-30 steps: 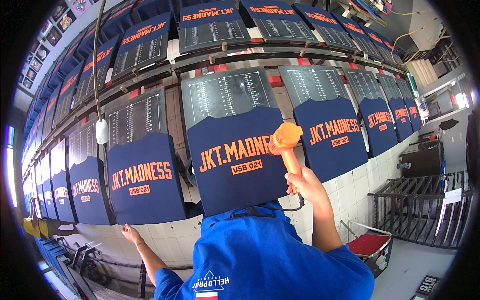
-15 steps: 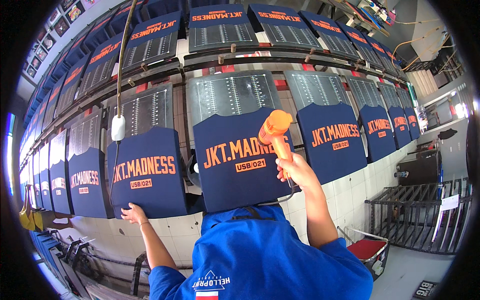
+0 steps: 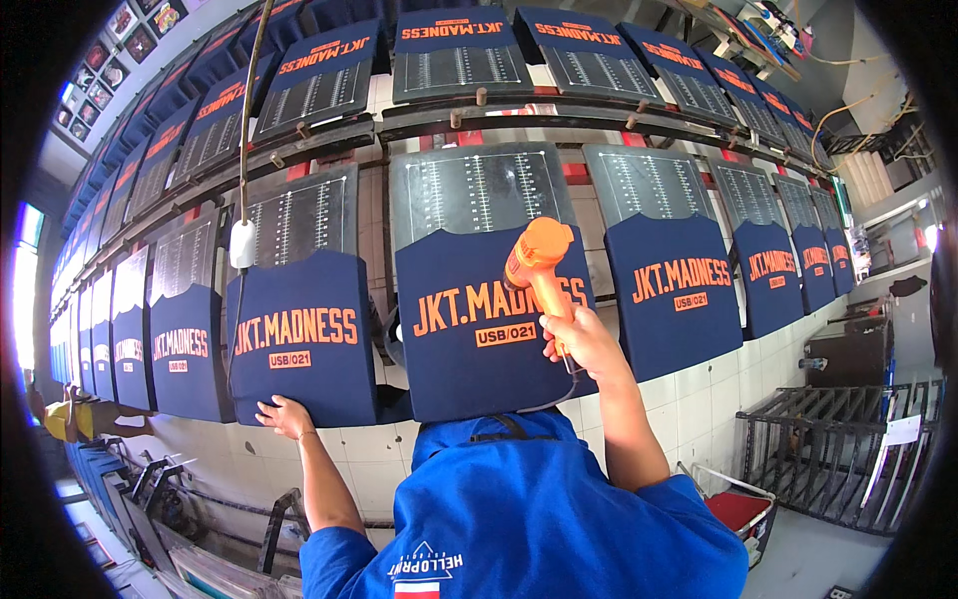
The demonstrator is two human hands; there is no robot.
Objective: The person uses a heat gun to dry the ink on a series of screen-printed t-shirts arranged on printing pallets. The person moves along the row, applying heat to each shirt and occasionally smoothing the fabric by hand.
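My right hand (image 3: pixel 584 344) grips an orange heat gun (image 3: pixel 539 258) by its handle, with the nozzle up against the orange print on a navy shirt (image 3: pixel 454 364) stretched over the middle board. A dark cord hangs from the gun's handle. My left hand (image 3: pixel 284 414) rests with its fingers on the lower edge of the neighbouring navy shirt (image 3: pixel 299 349), one board to the left. My blue top fills the lower part of the view.
Long rows of tilted boards with navy printed shirts run left and right, with a second row (image 3: pixel 454 55) above. A white switch box (image 3: pixel 242 245) hangs on a cord. A metal rack (image 3: pixel 838 449) and a red-lined basket (image 3: pixel 738 509) stand at the right.
My left hand has risen from below the boards to the lower edge of the left shirt. The heat gun has shifted slightly left over the middle shirt's print.
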